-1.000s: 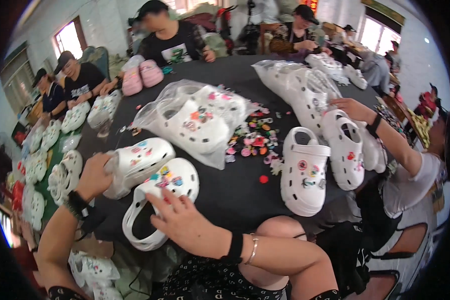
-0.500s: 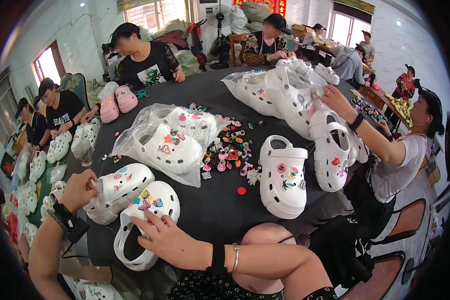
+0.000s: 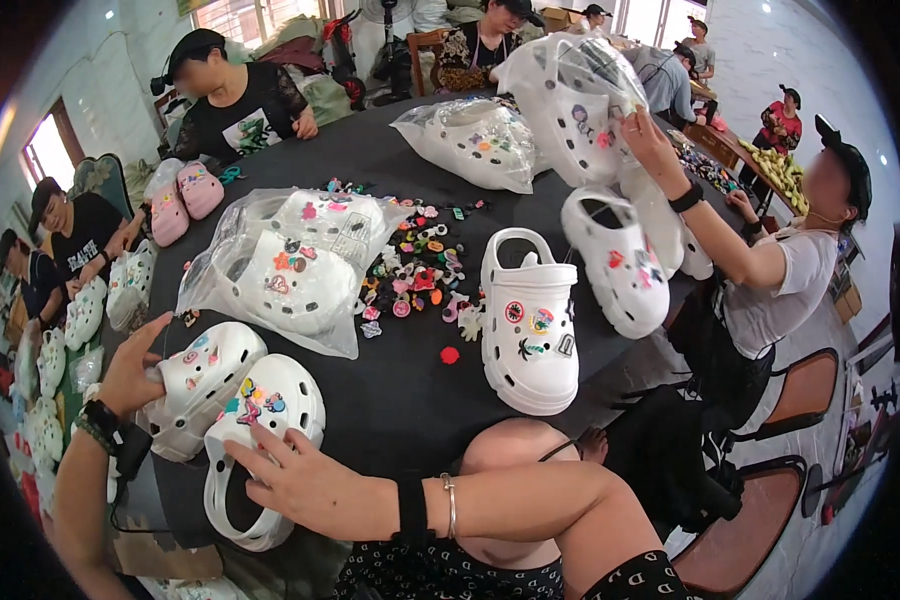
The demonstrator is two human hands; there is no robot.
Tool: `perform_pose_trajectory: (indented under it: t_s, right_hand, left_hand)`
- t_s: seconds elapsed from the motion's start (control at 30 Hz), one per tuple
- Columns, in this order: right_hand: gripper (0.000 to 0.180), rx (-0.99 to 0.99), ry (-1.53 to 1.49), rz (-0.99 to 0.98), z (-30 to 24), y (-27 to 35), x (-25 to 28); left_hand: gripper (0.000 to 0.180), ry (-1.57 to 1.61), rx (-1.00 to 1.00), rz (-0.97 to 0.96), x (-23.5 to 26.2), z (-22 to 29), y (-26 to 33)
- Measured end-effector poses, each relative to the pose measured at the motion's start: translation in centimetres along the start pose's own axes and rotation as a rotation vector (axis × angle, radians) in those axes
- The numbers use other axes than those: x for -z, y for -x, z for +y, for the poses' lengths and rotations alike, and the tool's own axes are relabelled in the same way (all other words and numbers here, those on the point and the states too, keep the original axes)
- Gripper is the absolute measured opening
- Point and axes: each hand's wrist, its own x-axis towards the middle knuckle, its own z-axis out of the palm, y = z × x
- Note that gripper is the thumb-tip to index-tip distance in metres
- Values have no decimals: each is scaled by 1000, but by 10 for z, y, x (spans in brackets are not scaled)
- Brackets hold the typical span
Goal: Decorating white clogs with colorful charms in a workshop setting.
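Two white clogs with colourful charms lie side by side at the table's near left. My right hand (image 3: pixel 315 487) grips the nearer clog (image 3: pixel 288 398) at the opening edge, fingers over its upper and thumb by the opening. My left hand (image 3: pixel 135 372) is at the outer side of the other clog (image 3: pixel 208 372), its fingers stretched out and apart. Part of that hand's contact is hidden behind the clog. Just beyond, a clear plastic bag (image 3: pixel 342 335) encloses another pair of charmed white clogs (image 3: pixel 292 285).
Loose charms (image 3: pixel 420 270) are heaped mid-table beside an upright white clog (image 3: pixel 530 335). At right, a co-worker's hand (image 3: pixel 655 150) holds bagged clogs (image 3: pixel 575 120). Pink clogs (image 3: pixel 185 200) stand at the far left. Chairs (image 3: pixel 755 510) stand on the right.
My left hand's fingers have spread from a pinch beside the farther clog. My right hand stays on the nearer clog. The co-worker at right has raised the bagged clogs. The whole view has shifted.
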Motion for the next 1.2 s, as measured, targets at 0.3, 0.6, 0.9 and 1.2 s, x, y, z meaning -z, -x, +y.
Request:
perform_pose_trajectory:
  t_s: [0.3, 0.6, 0.9, 1.2]
  right_hand:
    - [39, 14, 12, 48, -3, -1, -10]
    - [29, -16, 49, 33, 2, 2, -2]
    - [34, 21, 102, -4, -7, 0, 7]
    - [39, 22, 44, 16, -2, 2, 14]
  left_hand:
    - [46, -93, 36, 128, -38, -48, -13]
    - [35, -51, 32, 124, -44, -33, -7]
    - [31, -421, 91, 279, -32, -18, 5]
    - [48, 141, 310, 242, 14, 23, 52]
